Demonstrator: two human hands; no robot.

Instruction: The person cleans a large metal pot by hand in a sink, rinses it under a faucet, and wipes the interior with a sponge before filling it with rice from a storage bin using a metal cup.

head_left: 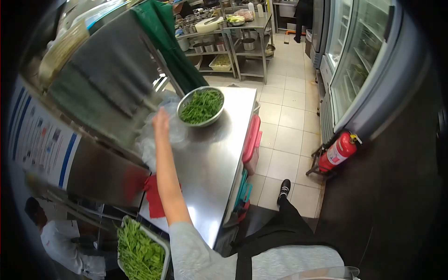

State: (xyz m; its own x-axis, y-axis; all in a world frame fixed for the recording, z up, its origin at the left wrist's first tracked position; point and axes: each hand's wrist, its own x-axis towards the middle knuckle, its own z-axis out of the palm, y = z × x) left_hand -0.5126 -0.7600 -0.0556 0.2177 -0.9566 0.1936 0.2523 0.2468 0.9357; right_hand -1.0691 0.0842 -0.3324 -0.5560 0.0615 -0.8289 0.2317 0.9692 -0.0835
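My left hand (161, 122) reaches out over the left side of the steel table (205, 163), at a crumpled clear plastic bag (176, 129). Its fingers are small and blurred, so whether they grip the plastic does not show. Just to the right of the hand, a metal colander (179, 108) holds chopped green leaves (203, 106). A red cloth (156, 198) lies beside my forearm at the table's left edge. Nearer to me on the left stands a tray (166, 252) full of leafy greens (137, 252). My right hand is out of view.
A fire extinguisher (338, 151) stands on the right by glass-door fridges (359, 65). Red-lidded bins (252, 140) sit under the table's right side. A tiled aisle (282, 126) leads to steel shelving (252, 60). One person (70, 238) is at lower left, another (304, 18) far back.
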